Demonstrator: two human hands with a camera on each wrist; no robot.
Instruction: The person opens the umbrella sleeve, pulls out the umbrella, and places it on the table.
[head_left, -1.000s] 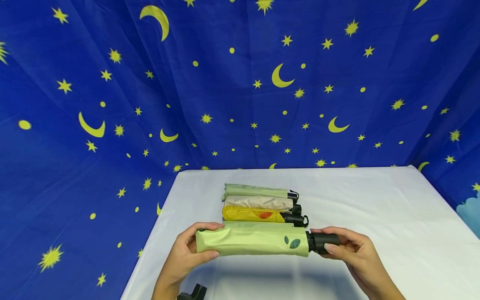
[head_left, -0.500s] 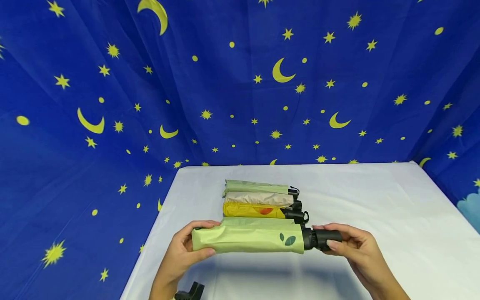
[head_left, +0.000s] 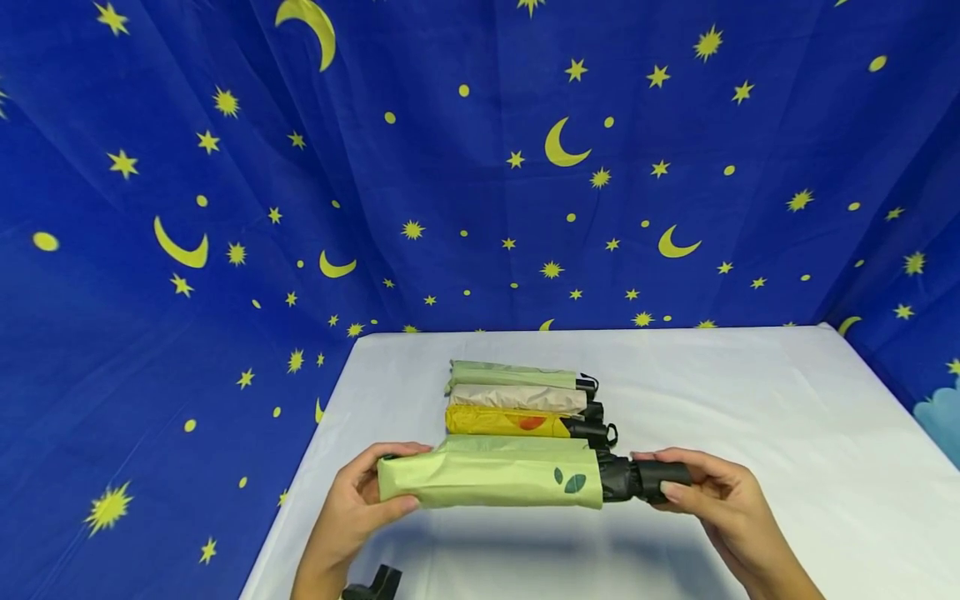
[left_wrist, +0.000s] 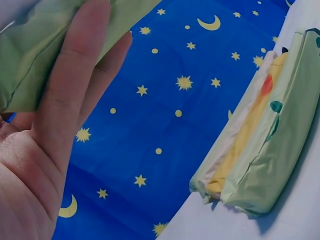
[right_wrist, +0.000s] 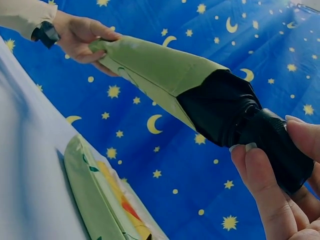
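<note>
My left hand (head_left: 363, 492) grips the closed end of a light green umbrella sleeve (head_left: 495, 483) with dark leaf prints, thumb in front and fingers over the top. My right hand (head_left: 712, 493) pinches the black handle (head_left: 666, 481) of the folded umbrella inside it. Between sleeve and handle shows a stretch of black folded canopy (right_wrist: 215, 107), clear in the right wrist view. The umbrella lies level across the head view, raised above the table. The rest of its canopy is hidden in the sleeve.
Behind it on the white table (head_left: 750, 400) lie a pale green umbrella (head_left: 513, 375), a beige one (head_left: 517, 398), a yellow one (head_left: 495, 420) and another green one (left_wrist: 275, 150), side by side. A blue star-patterned curtain (head_left: 450, 183) hangs behind the table.
The sleeve has slid left with my left hand, while the handle has moved slightly right with my right hand. More black canopy shows between them. The umbrellas on the table stay put.
</note>
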